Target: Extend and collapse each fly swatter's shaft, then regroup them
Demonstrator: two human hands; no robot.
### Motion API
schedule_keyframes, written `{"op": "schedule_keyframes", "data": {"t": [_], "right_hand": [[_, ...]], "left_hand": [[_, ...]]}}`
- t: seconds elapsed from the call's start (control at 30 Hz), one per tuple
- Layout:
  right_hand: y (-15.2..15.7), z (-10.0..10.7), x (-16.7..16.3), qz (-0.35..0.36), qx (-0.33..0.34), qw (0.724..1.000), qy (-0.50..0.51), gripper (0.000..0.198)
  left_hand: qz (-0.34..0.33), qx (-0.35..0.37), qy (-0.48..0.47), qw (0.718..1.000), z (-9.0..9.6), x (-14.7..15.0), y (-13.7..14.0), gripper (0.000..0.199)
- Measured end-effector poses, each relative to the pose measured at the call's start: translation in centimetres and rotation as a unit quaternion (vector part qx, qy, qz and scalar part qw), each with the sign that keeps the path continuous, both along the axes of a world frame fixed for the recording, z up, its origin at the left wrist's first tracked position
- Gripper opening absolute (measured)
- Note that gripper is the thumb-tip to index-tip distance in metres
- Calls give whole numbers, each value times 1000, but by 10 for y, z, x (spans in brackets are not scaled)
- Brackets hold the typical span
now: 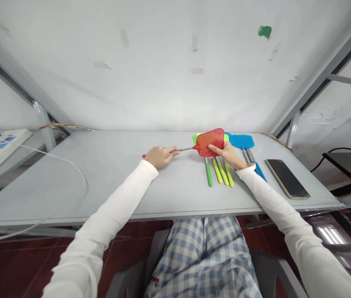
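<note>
A red fly swatter (210, 142) with a perforated head and a metal rod is held level above the table by both hands. My left hand (162, 156) is closed around its handle and rod, and the red handle end pokes out at the left. With thumb on top, my right hand (228, 154) pinches the right side of the head. Beneath the red head lie several fly swatters with yellow-green handles (222, 172) and one with a green handle (209, 174); their heads are partly covered. Blue fly swatters (242, 140) lie just right of them, partly behind my right hand.
A smartphone (287, 178) lies at the table's right. The grey table (107, 178) meets a white wall (150, 82) at the back. On the left, a white cable (80, 174) hangs across the table, near a white-and-blue panel (0, 149) on another surface.
</note>
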State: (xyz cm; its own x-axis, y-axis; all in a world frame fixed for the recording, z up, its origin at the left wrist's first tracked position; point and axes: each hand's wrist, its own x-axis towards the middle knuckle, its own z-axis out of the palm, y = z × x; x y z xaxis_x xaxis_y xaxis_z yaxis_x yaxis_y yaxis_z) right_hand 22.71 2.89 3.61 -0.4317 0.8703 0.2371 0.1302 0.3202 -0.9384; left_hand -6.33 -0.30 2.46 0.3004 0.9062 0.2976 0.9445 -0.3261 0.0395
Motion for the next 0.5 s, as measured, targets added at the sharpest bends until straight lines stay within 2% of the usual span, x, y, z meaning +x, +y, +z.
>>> {"op": "schedule_keyframes", "data": {"t": [0.03, 0.1, 0.17, 0.23, 0.3, 0.37, 0.43, 0.5], "right_hand": [[3, -2, 1, -17, 25, 999, -16, 44], [7, -4, 3, -96, 124, 986, -58, 48], [7, -4, 2, -203, 263, 936, -115, 56], [3, -3, -3, -247, 388, 866, -195, 56], [-2, -1, -10, -197, 474, 810, -283, 46], [-6, 1, -17, -121, 526, 764, -352, 35], [-6, 1, -22, -85, 551, 733, -390, 28], [-4, 1, -22, -78, 561, 718, -404, 25]], "left_hand": [[9, 6, -3, 1000, 0, 1, 1, 54], [35, 20, -8, 999, 0, 5, 2, 56], [55, 25, -4, 998, -1, 11, 3, 56], [61, 20, 8, 998, -1, 17, 2, 56], [60, 15, 17, 998, 0, 24, 0, 56], [58, 14, 18, 998, 1, 30, -4, 56], [51, 8, 19, 998, 3, 36, -8, 55], [42, -4, 23, 999, 4, 40, -11, 55]]}}
